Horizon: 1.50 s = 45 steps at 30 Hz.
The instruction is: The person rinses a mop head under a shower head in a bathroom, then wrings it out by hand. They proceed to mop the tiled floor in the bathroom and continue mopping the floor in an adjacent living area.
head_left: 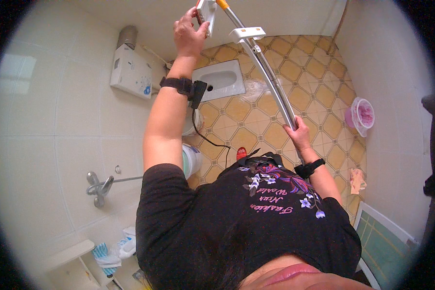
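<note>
A long mop with a metal pole point(275, 83) slants from the top of the picture down to my right hand point(299, 134), which is closed round its lower part. Across the pole sits a white plastic piece point(252, 33). At the top, my left hand point(191, 32) holds the edge of the white mop head point(207, 16) between thumb and fingers; the head is partly cut off by the picture's rim. Both wrists wear black straps, and a cable hangs from the left one.
A white squat toilet point(221, 80) is set in the tiled floor point(253, 119). Buckets point(193, 161) stand at the left, a lined pink bin point(360, 115) at the right wall. A water heater point(131, 70) and a shower tap point(99, 188) are on the left wall.
</note>
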Available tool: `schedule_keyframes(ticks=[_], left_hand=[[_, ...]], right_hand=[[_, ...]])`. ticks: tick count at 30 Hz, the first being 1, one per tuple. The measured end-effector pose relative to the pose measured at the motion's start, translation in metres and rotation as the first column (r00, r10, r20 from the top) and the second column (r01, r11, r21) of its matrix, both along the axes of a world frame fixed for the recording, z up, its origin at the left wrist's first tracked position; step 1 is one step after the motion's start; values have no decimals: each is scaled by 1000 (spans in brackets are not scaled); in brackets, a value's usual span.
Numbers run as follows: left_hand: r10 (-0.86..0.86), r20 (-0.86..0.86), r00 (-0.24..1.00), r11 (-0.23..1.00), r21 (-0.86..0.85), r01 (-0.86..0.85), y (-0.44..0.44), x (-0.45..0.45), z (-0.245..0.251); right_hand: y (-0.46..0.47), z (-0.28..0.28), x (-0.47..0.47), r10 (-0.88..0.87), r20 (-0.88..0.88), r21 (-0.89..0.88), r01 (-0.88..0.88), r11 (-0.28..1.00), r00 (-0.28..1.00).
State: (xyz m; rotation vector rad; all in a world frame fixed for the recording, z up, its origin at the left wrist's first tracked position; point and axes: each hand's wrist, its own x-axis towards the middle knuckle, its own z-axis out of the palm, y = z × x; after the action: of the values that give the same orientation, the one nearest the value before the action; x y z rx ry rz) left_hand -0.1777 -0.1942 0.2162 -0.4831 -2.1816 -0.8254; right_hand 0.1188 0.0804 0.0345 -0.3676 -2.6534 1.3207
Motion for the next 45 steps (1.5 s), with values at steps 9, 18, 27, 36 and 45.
schedule_keyframes(ticks=[9,18,27,36,45], left_hand=[[-83,455,886,910,397,-119,-42,-26,-26],[-528,642,556,585,750,-309,-79,-5,-91],[-630,539,560,340,839,-424,-72,28,-149],[-588,605,536,462,796,-392,-81,21,-168],[-581,705,408,711,683,-169,-146,21,-155]], right_hand=[[25,20,1,-15,-158,356,71,932,987],[54,73,-5,14,-8,464,-9,886,1000],[87,168,-22,118,76,771,-133,622,990],[148,214,-92,286,-105,994,90,66,953],[247,302,-140,289,-63,906,176,-384,955]])
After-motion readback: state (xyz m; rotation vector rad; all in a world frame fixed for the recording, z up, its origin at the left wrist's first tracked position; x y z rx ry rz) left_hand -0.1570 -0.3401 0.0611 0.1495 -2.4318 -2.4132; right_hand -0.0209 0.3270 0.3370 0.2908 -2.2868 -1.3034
